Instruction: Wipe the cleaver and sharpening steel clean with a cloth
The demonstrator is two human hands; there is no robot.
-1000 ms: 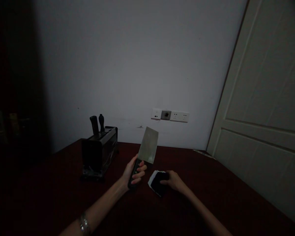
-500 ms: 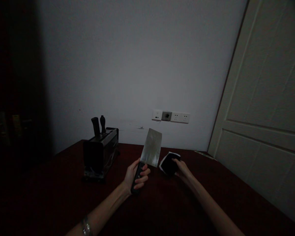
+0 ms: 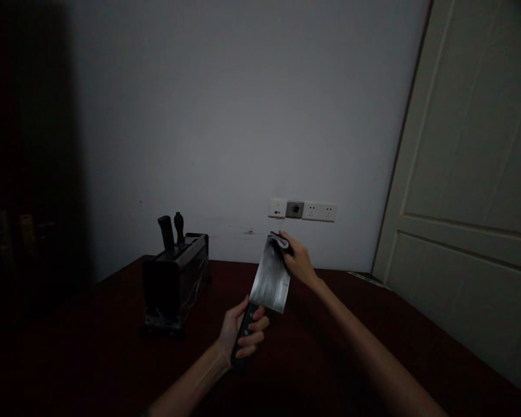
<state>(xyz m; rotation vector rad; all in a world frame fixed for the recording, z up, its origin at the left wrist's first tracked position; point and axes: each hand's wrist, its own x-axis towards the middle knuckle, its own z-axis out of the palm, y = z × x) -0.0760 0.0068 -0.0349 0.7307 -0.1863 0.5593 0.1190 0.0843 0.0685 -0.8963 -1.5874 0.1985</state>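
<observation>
My left hand (image 3: pixel 242 336) is wrapped round the black handle of a cleaver (image 3: pixel 270 281), whose broad steel blade tilts up and away over the table. A folded black cloth with a pale edge (image 3: pixel 282 241) is pinched in my right hand (image 3: pixel 299 260). This cloth lies against the blade's far right corner and covers part of it. Left of the cleaver stands a dark knife block (image 3: pixel 173 284), with two black-handled tools (image 3: pixel 172 230) sticking up from its top.
The dark red table (image 3: pixel 330 336) reaches back to a pale wall with a row of sockets (image 3: pixel 303 209). A pale panelled door (image 3: pixel 464 231) borders the right side. Near the far right table edge lies a thin flat strip (image 3: pixel 368 280).
My right hand has moved up and left with the cloth, from beside the cleaver onto the blade's far end. The cleaver sits slightly lower in view, still in my left hand.
</observation>
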